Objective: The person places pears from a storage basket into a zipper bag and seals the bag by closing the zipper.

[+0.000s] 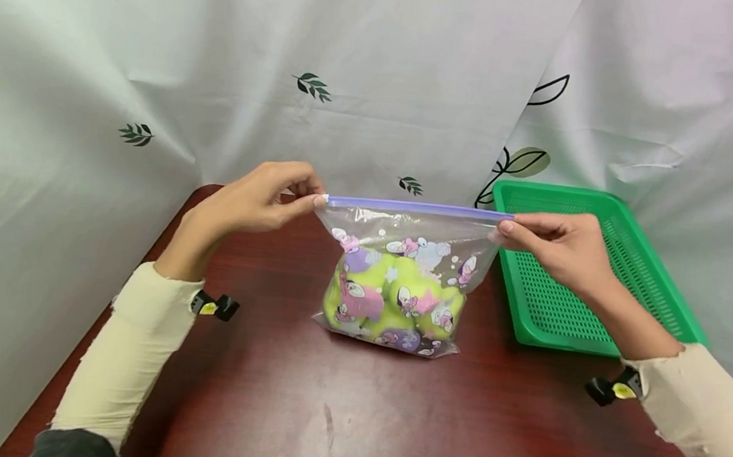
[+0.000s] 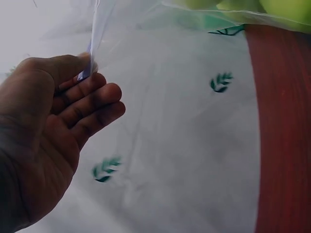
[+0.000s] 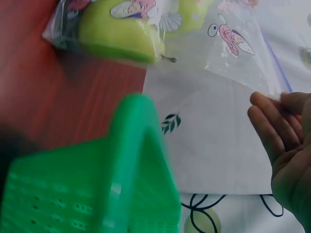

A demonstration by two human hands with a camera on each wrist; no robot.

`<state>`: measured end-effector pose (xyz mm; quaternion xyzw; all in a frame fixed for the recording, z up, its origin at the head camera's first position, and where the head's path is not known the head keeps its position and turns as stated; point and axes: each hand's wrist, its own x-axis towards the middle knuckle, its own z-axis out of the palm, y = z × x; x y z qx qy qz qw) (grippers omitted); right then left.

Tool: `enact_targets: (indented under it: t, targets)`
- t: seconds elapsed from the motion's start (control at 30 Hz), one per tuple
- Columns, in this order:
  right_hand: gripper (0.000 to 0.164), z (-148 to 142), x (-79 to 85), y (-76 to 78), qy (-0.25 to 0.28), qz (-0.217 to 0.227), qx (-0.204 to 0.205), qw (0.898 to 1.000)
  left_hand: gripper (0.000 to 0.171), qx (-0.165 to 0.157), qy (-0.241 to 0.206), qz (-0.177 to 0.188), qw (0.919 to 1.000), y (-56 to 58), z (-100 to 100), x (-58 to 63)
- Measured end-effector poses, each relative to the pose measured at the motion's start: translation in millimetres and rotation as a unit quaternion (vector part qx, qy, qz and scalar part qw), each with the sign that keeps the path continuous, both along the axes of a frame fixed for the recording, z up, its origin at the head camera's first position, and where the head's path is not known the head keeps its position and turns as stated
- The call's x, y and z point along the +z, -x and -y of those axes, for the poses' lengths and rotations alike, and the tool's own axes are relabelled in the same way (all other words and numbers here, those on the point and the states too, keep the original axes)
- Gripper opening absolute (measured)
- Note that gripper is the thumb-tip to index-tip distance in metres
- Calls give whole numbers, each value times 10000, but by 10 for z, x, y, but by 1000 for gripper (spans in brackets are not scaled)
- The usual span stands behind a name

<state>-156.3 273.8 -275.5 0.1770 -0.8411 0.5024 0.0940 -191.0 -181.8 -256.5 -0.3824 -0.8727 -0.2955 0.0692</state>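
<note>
A clear zip bag (image 1: 433,228) with pink and purple cartoon prints stands upright on the table, its purple zip strip (image 1: 409,208) stretched level along the top. Inside it are several yellow-green apples (image 1: 410,285); a stem shows on one in the right wrist view. My left hand (image 1: 263,195) pinches the strip's left end between thumb and forefinger, by a small white piece. At the other top corner, my right hand (image 1: 559,245) pinches the strip between thumb and fingers. In the left wrist view, the other fingers (image 2: 92,104) are loosely bent beside the bag edge.
To the right, a green perforated plastic basket (image 1: 522,312) stands on the dark red wooden table (image 1: 269,389), close to my right hand. White cloth (image 1: 391,60) with leaf prints hangs behind and at both sides.
</note>
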Motion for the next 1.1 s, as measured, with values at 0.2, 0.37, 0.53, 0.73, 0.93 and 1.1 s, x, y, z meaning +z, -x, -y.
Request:
enact_targets:
  t: [0.2, 0.37, 0.53, 0.73, 0.93, 1.1]
  targets:
    - [34, 10, 30, 466, -898, 665, 24, 9937, 15, 532, 58, 494, 9973, 465, -84, -149]
    - [30, 54, -48, 868, -2116, 637, 36, 9753, 19, 858, 50, 955, 9917, 832, -186, -331]
    - [24, 191, -169, 1127, -3209, 249, 160, 9467, 18, 1065, 53, 1481, 9832, 1075, -231, -543]
    - [19, 330, -231, 1185, -3487, 87, 140, 9371, 21, 1314, -35, 1825, 9744, 1177, -221, -693]
    - [23, 299, -166, 1187, -3356, 28, -119, 9419, 30, 1678, -197, 1695, 9709, 1187, -172, -653]
    - [24, 234, -105, 1155, -3281, -18, -117, 9446, 33, 1704, -78, 1415, 9751, 1159, -160, -602]
